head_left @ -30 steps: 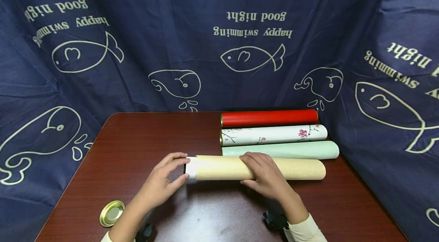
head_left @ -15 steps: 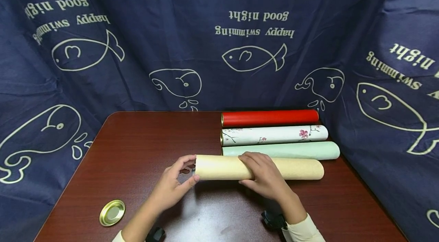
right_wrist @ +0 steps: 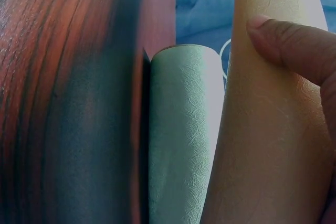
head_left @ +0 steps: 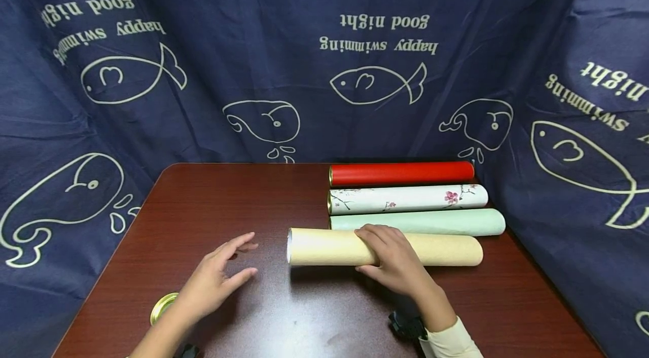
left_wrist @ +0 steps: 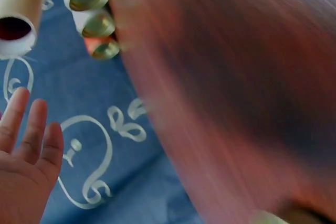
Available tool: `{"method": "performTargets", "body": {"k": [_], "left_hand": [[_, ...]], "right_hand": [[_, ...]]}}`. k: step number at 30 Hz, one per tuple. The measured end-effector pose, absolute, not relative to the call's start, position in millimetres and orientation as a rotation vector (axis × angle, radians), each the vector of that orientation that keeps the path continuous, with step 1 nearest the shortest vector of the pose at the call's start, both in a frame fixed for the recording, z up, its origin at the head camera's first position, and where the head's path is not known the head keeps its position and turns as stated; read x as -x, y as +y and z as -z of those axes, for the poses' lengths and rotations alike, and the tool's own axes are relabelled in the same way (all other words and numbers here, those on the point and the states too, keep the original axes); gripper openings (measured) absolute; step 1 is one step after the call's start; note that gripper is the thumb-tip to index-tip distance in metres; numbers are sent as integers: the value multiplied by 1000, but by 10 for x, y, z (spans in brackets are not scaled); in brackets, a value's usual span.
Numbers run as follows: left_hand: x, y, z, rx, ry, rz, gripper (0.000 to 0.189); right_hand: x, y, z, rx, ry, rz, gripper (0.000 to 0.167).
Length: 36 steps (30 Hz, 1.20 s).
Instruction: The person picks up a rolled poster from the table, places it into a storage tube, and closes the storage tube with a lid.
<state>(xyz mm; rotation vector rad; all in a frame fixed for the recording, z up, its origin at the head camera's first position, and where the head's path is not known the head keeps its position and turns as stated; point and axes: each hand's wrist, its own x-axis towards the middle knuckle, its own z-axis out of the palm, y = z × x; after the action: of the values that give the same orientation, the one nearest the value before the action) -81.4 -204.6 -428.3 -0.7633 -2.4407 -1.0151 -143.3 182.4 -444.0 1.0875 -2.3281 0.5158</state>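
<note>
My right hand [head_left: 392, 259] grips a cream cardboard tube [head_left: 324, 247] around its middle, thumb on the near side and fingers over the top. In the right wrist view the thumb presses along the tube's textured surface [right_wrist: 273, 129]. The tube lies sideways, its open end facing left; the left wrist view shows a white rim and dark inside at that end [left_wrist: 18, 48]. Left of it, my left hand [head_left: 215, 279] hangs apart from the tube with fingers spread, holding nothing. Near the left forearm, a round gold lid [head_left: 161, 306] lies partly hidden on the table.
Behind the cream tube lie a pale green tube [head_left: 421, 221], a white tube with pink blossoms [head_left: 405, 200] and a red tube [head_left: 400, 173], gold caps at their left ends. A brown wooden table [head_left: 223, 200] carries everything. A blue fish-print curtain [head_left: 284, 36] stands behind and beside it.
My left hand has pushed the white piece sticking out of the tube's left end inside, then let go and drawn back to the left. The right hand keeps its hold on the tube.
</note>
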Motion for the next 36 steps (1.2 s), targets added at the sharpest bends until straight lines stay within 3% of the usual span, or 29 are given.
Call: {"method": "performTargets", "body": {"k": [10, 14, 21, 36], "left_hand": [[590, -2652, 4411, 618, -2579, 942, 87], [523, -2857, 4493, 620, -2622, 1021, 87], [390, -3193, 4669, 626, -2705, 741, 81], [274, -3379, 4757, 768, -2726, 503, 70]], "right_hand": [[1426, 1833, 4451, -1089, -2352, -515, 73], [1424, 1849, 4452, -1080, -2358, -499, 73], [1430, 1858, 4456, -1083, -2361, -493, 73], [1436, 1833, 4460, -1094, -2350, -507, 72]]}}
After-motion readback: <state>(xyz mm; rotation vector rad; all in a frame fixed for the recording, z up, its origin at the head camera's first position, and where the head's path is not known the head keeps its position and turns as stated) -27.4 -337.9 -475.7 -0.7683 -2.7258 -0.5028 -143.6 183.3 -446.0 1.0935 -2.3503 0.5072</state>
